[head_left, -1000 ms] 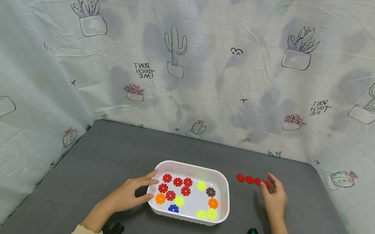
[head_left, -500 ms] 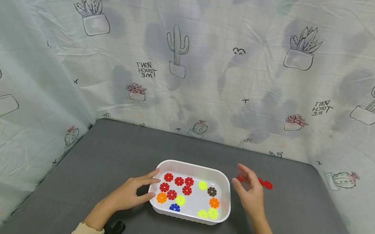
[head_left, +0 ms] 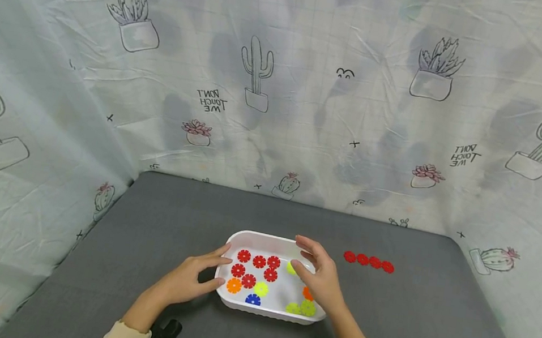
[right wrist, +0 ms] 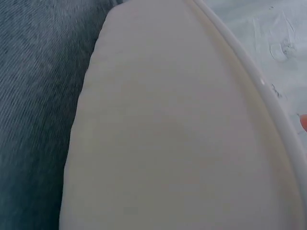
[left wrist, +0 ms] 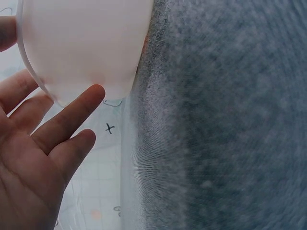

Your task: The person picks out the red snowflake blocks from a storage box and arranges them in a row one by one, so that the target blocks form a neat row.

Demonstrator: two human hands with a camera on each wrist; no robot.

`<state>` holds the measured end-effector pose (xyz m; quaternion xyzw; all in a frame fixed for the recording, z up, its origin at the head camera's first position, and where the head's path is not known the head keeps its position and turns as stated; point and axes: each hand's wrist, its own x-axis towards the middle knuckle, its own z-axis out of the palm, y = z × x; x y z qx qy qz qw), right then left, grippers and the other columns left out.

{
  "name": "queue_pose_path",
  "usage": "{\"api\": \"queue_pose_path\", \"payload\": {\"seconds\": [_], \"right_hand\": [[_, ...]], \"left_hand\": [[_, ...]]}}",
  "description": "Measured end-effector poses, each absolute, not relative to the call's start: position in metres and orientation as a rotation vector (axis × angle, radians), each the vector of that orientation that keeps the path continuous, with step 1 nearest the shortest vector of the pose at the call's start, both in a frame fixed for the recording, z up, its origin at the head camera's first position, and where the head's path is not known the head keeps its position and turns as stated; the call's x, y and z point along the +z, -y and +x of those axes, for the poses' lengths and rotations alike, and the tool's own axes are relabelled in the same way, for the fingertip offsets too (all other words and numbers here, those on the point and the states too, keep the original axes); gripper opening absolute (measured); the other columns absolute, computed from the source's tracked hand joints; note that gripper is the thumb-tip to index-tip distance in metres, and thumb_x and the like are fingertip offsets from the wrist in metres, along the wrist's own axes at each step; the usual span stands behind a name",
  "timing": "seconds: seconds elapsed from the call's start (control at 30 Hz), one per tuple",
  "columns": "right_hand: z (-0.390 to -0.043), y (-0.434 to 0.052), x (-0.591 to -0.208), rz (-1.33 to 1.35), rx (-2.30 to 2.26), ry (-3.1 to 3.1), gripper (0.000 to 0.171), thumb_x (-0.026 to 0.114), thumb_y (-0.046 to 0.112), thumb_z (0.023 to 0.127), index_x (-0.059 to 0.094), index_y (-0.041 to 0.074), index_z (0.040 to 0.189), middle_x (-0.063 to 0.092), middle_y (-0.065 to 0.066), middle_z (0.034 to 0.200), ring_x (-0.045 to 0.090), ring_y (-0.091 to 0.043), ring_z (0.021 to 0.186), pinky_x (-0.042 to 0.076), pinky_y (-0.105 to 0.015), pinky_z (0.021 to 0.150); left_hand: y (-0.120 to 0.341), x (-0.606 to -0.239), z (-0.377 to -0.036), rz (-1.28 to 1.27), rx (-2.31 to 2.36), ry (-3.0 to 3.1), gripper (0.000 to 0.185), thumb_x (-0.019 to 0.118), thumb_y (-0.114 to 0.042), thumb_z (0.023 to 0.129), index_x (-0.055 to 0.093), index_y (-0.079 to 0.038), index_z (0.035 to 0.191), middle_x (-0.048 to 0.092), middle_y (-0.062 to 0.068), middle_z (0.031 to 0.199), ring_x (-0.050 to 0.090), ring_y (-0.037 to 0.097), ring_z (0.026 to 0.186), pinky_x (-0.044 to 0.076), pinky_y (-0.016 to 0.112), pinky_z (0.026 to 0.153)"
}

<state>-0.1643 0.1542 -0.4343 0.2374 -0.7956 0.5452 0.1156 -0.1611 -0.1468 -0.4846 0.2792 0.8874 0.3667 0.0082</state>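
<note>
In the head view a white plastic tray (head_left: 258,308) holds notched flower-shaped plastic discs. Several red discs (head_left: 248,281) lie in its left half, with an orange disc (head_left: 233,285), a blue disc (head_left: 253,300) and a yellow disc (head_left: 261,289). My left hand (head_left: 182,281) rests against the tray's left end, thumb and fingers spread at the rim; in the left wrist view one finger extends along the outer wall. Over the tray's right part hovers my right hand (head_left: 322,278), thumb and fingers apart, nothing visible between them. It partly covers the discs there.
Right of the tray, a row of red discs (head_left: 369,261) lies on the grey table (head_left: 224,208). A patterned curtain (head_left: 303,82) hangs behind and at the sides. The tray's wall (right wrist: 168,120) fills most of the right wrist view.
My right hand has moved left from the row of red discs to above the tray's right side, uncovering the whole row. My left hand stays at the tray's left end.
</note>
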Motion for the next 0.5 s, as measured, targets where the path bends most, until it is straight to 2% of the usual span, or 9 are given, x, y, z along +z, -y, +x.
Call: {"api": "queue_pose_path", "payload": {"seconds": [0.17,0.27,0.5], "right_hand": [[-0.183,-0.144,-0.445,0.607,1.631,2.424,0.046,0.065,0.018,0.082,0.049,0.011,0.125,0.053,-0.007,0.125,0.05,-0.022,0.115,0.041,-0.04,0.095],[-0.192,-0.139,-0.448,0.581,1.701,2.452,0.046,0.065,0.024,0.082,0.05,0.012,0.124,0.052,-0.007,0.126,0.05,-0.022,0.115,0.041,-0.041,0.096],[-0.203,-0.136,-0.463,0.522,1.709,2.538,0.04,0.065,0.011,0.081,0.053,0.008,0.12,0.056,-0.009,0.122,0.052,-0.023,0.112,0.042,-0.039,0.096]], "left_hand": [[0.147,-0.484,-0.161,0.873,1.165,-2.784,0.047,0.056,-0.04,0.085,0.053,-0.016,0.125,0.033,-0.003,0.144,0.041,0.018,0.126,0.039,0.047,0.096],[0.148,-0.484,-0.161,0.871,1.166,-2.787,0.046,0.057,-0.039,0.085,0.054,-0.016,0.125,0.034,-0.002,0.143,0.041,0.019,0.125,0.039,0.047,0.096],[0.148,-0.483,-0.162,0.872,1.167,-2.755,0.049,0.056,-0.043,0.084,0.052,-0.017,0.126,0.031,-0.005,0.145,0.036,0.018,0.128,0.037,0.048,0.098]]}}
